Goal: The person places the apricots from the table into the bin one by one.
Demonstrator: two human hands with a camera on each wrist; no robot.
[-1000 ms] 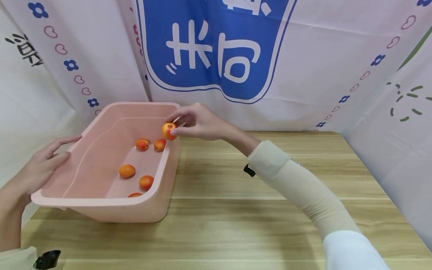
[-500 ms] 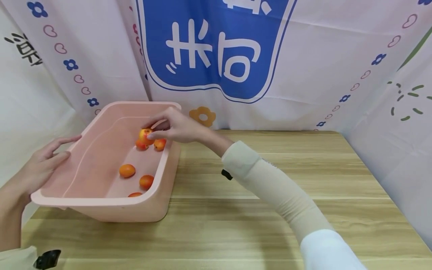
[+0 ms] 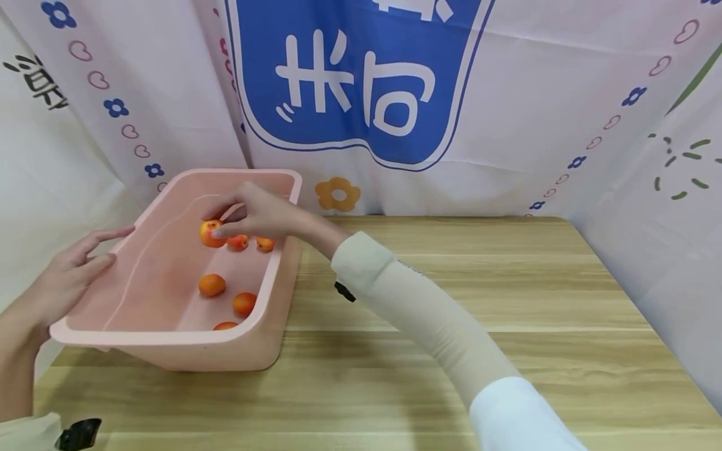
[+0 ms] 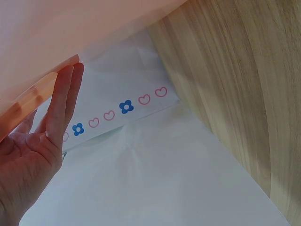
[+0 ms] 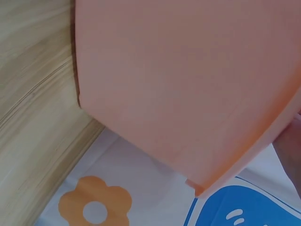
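Note:
In the head view my right hand (image 3: 254, 212) reaches over the right rim of a pink plastic tub (image 3: 155, 338). Its fingers and thumb pinch a small, round yellow-and-red fruit (image 3: 210, 233) with a dark spot on its top, above the tub floor. My left hand (image 3: 70, 275) grips the tub's left rim; in the left wrist view, straight fingers (image 4: 61, 96) lie against the outer side below the rim. Inside the tub lie several orange-red fruits, among them one near the middle (image 3: 212, 285) and one by the right wall (image 3: 244, 305). The tub's outer wall (image 5: 164, 84) hides most of the right hand from its wrist camera.
The tub stands at the left of a wood-grain table (image 3: 451, 351). A white printed cloth (image 3: 507, 144) with a blue sign (image 3: 361, 81) hangs behind, and white cloth also covers both sides.
My right hand has carried the yellow-and-red fruit leftward from above the tub's right rim to over its inside. The left hand has stayed on the rim.

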